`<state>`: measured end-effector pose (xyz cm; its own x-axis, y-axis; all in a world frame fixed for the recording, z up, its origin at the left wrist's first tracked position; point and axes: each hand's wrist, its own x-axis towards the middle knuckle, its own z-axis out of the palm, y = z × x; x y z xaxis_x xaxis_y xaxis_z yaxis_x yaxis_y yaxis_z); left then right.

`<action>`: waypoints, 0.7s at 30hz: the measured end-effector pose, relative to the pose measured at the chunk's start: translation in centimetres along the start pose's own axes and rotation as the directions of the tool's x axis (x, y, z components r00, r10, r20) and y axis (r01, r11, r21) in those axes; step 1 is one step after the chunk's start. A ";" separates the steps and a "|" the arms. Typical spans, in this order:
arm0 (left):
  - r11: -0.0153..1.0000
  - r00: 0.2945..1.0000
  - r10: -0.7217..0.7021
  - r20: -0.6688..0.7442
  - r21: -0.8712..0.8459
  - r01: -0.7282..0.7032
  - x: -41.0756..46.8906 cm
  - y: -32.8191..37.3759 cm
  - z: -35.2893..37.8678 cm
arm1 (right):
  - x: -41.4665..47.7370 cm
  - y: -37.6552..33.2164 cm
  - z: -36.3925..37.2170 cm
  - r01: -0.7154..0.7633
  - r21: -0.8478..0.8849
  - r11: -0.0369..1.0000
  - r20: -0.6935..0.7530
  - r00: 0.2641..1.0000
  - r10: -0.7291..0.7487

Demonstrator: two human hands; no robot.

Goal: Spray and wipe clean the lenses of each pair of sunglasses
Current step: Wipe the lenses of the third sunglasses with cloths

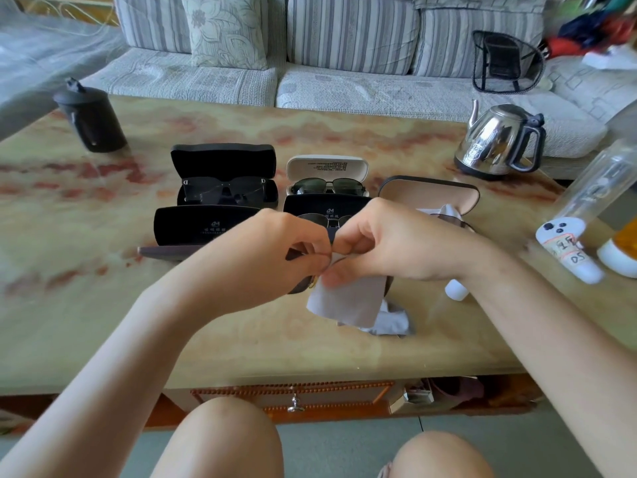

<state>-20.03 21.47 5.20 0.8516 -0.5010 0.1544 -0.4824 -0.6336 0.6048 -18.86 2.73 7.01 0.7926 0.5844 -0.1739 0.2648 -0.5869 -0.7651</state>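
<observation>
My left hand (275, 257) grips a pair of dark sunglasses (301, 286) above the table, mostly hidden by both hands. My right hand (389, 243) pinches a grey cleaning cloth (348, 301) against a lens; the cloth hangs down to the table. Behind the hands, black sunglasses (224, 191) lie in an open black case (224, 160). Green-lensed sunglasses (327, 186) lie in an open white case (327, 165). Another pair (324, 220) sits in a black case just behind my fingers. A small white bottle (456, 289) lies by my right wrist.
An open tan-lined case (431, 191) holds a cloth at right. A closed black case (203, 225) lies at left. A steel kettle (499, 139), a black jug (91, 115) and bottles (568, 250) at the right edge stand on the marble table (103, 305). A sofa is behind.
</observation>
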 end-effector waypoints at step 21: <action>0.994 1.000 -0.011 -0.010 -0.106 0.009 -0.5 0.0 -1.6 | -2.4 1.8 -1.9 -0.032 0.133 0.991 0.043 0.999 0.027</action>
<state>-20.08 22.67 6.35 0.8587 -0.4882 0.1559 -0.4499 -0.5726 0.6854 -19.29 -0.79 7.26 0.7753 0.5918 -0.2208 0.1634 -0.5256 -0.8349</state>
